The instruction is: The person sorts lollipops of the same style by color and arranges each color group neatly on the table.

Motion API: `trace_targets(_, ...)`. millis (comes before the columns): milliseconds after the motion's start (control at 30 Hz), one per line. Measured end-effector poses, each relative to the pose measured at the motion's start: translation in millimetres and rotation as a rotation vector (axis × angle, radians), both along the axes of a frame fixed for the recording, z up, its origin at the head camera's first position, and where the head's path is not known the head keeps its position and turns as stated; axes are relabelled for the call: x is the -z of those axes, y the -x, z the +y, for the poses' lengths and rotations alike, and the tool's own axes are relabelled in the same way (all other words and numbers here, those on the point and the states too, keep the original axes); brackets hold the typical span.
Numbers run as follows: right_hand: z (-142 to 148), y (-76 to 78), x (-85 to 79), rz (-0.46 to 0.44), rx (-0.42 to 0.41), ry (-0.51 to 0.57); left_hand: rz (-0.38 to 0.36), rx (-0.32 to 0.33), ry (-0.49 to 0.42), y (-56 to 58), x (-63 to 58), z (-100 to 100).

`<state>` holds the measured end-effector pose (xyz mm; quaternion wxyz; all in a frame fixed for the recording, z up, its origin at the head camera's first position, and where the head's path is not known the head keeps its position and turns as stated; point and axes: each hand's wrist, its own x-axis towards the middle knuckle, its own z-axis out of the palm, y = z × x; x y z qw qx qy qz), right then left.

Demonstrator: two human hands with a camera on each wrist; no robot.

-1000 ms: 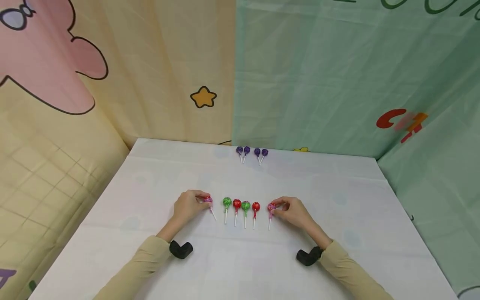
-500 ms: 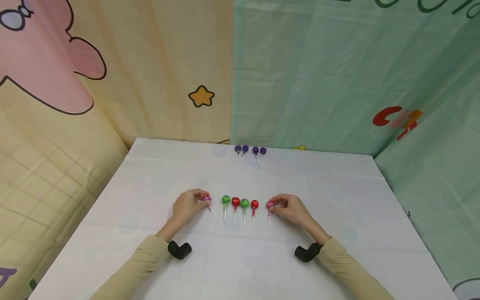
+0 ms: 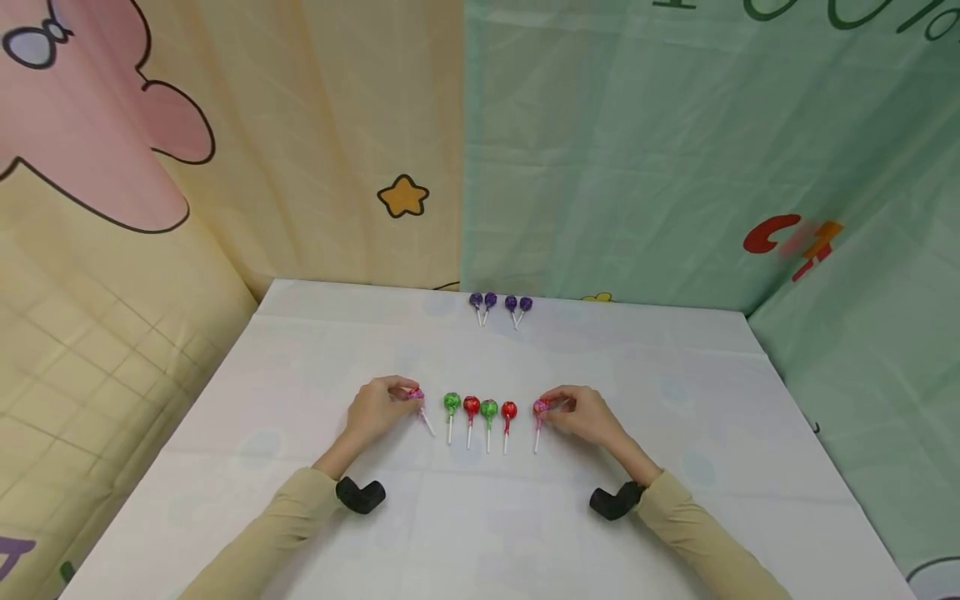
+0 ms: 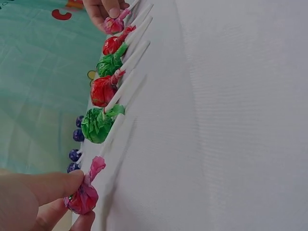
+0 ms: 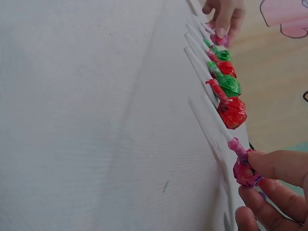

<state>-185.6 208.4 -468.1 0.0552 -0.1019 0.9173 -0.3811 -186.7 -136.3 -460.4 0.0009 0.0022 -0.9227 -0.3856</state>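
My left hand [image 3: 373,412] pinches the wrapped head of a pink lollipop [image 4: 83,198] at the left end of a row; its white stick points toward me, slanting right. At the row's right end, my right hand [image 3: 587,414] holds another pink lollipop [image 5: 244,169] by the head between thumb and fingers. Between the hands lie a green lollipop [image 3: 452,402], a red lollipop [image 3: 471,406], a second green lollipop [image 3: 489,409] and a second red lollipop [image 3: 509,411], side by side with sticks toward me. Neither hand touches these.
Along the far edge of the white table [image 3: 300,333] lie two pairs of purple lollipops [image 3: 491,299], their sticks converging. A yellow curtain [image 3: 337,167] and a green curtain [image 3: 600,167] hang behind the table. Black wrist mounts [image 3: 361,496] sit at both cuffs.
Hardly anything differs: both hands keep their pinch on the pink lollipops at the row's ends. The head view has shifted slightly.
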Motion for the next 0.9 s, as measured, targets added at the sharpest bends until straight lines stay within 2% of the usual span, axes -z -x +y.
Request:
trace_targets(400, -5.3, 6.1, -5.5, -0.009, 0.018, 0.031, 0.015, 0.015, -0.064, 9.1, -9.1, 11.5)
trace_targets(900, -20.8, 14.1, -11.3, -0.001, 0.02, 0.078, 0.041, 0.064, -0.052, 15.1, -15.0, 30.1)
